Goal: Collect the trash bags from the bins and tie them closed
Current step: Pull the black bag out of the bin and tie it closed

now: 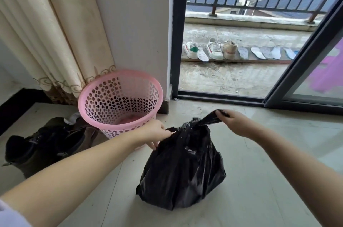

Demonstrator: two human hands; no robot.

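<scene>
A full black trash bag (182,169) stands on the tiled floor in front of me. Its top is gathered into a twisted neck. My right hand (234,122) grips one stretched end of the bag's top and holds it out to the right. My left hand (156,132) pinches the other side of the bag's top, on its left shoulder. Just behind my left hand stands a pink perforated bin (120,100), tilted a little toward me, with no bag in it.
Dark boots (42,145) lie on the floor left of the bin. A cream curtain (46,32) hangs behind it beside a white wall. To the right, an open sliding door (306,71) leads to a balcony with sneakers (215,48) and insoles in a row.
</scene>
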